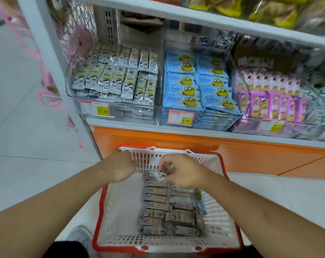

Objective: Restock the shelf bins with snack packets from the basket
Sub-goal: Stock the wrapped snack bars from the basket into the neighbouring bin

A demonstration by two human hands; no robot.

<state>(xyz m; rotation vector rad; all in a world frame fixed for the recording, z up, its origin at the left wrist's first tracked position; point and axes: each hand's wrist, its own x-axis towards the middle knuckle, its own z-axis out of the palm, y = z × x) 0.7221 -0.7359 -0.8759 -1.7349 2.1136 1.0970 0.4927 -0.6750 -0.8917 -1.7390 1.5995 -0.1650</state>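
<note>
Presently the right hand (178,171) pinches a snack packet (158,176) in the basket (118,202), the left hand (120,166) grips its rim; next, seemingly, a lift to the matching shelf bin (117,108).

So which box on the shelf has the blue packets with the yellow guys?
The middle bin, the one with the 9.90 price tag. The left bin holds white-and-yellow packets, and the right bin holds pink-purple ones.
</note>
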